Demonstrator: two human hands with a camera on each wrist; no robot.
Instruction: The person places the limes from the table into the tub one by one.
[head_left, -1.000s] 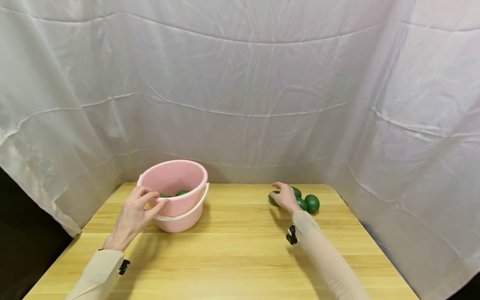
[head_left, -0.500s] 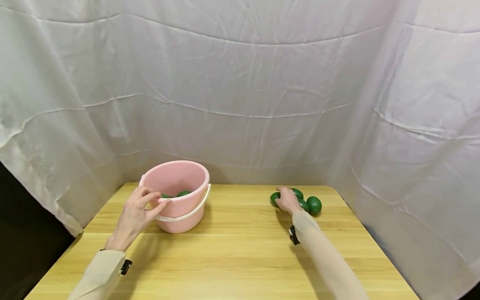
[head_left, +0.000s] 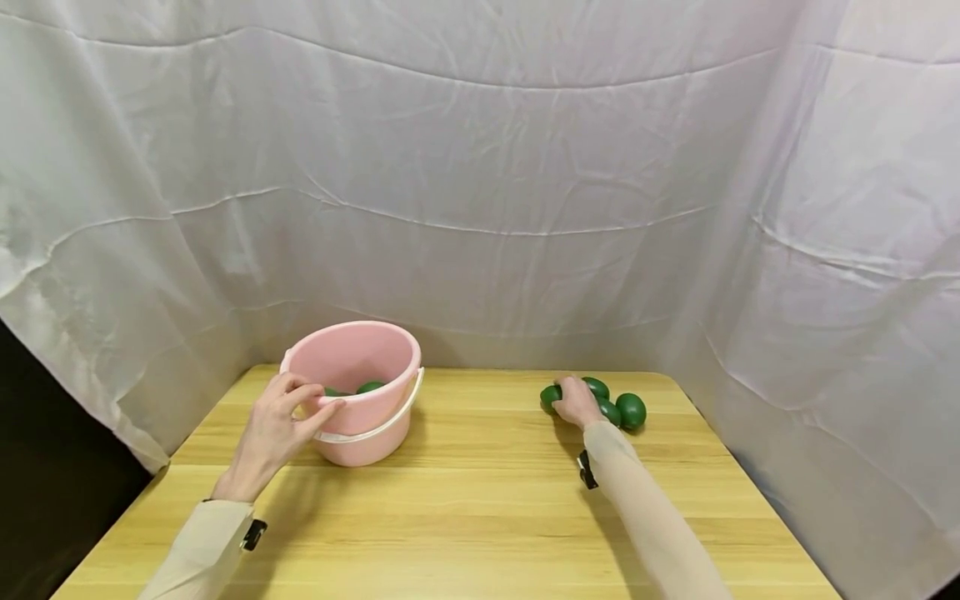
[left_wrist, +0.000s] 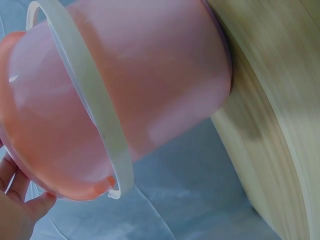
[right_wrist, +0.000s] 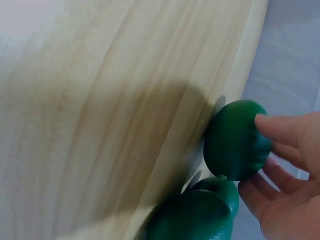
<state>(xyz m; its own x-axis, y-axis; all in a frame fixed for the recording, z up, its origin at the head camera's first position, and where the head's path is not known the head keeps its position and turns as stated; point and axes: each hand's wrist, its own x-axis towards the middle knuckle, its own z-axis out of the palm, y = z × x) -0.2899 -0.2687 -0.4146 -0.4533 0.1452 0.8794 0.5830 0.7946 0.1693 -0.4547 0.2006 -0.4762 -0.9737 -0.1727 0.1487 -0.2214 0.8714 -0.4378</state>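
On the left of the table stands a pink bucket with a white handle. Several dark green oval fruits lie inside, partly hidden by its wall. My left hand pinches the bucket's near-left rim between thumb and fingers. To the right, my right hand has its thumb and fingers round the leftmost dark green fruit of a small cluster. Other green fruits, one at the cluster's right side and another seen close in the right wrist view, lie against or near each other.
A light wooden table spans the space between the bucket and the fruit cluster. Pale grey cloth hangs behind the table and along both sides.
My right hand has lowered onto the leftmost fruit, and its fingers have closed round it. The left hand keeps its hold on the bucket rim. The head view has shifted slightly.
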